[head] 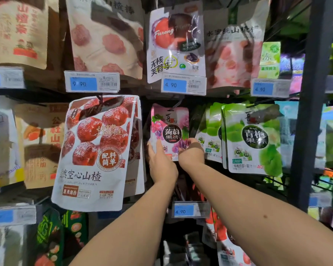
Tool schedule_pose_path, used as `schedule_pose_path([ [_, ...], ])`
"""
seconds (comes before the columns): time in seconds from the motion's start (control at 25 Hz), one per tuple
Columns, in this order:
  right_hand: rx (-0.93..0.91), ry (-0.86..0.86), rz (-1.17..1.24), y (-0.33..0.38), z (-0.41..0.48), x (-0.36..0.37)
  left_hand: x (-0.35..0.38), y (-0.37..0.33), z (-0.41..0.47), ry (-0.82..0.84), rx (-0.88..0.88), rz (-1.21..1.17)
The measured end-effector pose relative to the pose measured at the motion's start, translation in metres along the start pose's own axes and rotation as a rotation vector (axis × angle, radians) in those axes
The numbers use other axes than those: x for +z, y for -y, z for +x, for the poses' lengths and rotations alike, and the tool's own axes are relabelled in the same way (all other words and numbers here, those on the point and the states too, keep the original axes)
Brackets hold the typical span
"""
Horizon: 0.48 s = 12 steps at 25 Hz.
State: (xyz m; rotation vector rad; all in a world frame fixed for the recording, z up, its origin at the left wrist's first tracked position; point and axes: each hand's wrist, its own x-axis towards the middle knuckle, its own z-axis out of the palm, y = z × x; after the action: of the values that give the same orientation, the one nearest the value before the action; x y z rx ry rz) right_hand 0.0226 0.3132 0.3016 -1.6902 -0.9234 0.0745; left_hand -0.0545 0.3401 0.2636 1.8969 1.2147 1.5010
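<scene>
In the narrow gap between hawthorn bags [96, 150] and green pouches [252, 139] hangs a pink pouch [169, 123]. The left hand [161, 164] pinches its left edge. The right hand [191, 154] has its fingers curled round the bottom right corner.

pink pouch [169, 121] reads 蒟蒻果冻, price tag [188, 209] beneath 4.90

- Pink pouch [169, 129]: pink, purple grapes, black round label with white letters.
- Green pouch [252, 139], at 3 o'clock of it: white and light green, green plums, black round label.
- Hawthorn bag [96, 150], at 9 o'clock: white, wrinkled red fruits, rust-red round seal.
- Price tag [183, 210], at 6 o'clock: blue, dark digits.
</scene>
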Motion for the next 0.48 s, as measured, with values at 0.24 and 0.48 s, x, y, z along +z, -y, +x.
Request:
schedule_pose_path([
  [0.24,0.018,0.055,0.007,0.014,-0.048,-0.029,-0.026,-0.007,-0.044,0.051,0.043,-0.066],
  [0.48,-0.021,0.083,-0.037,0.009,-0.115,-0.086,-0.058,-0.008,-0.116,0.166,0.066,-0.19],
])
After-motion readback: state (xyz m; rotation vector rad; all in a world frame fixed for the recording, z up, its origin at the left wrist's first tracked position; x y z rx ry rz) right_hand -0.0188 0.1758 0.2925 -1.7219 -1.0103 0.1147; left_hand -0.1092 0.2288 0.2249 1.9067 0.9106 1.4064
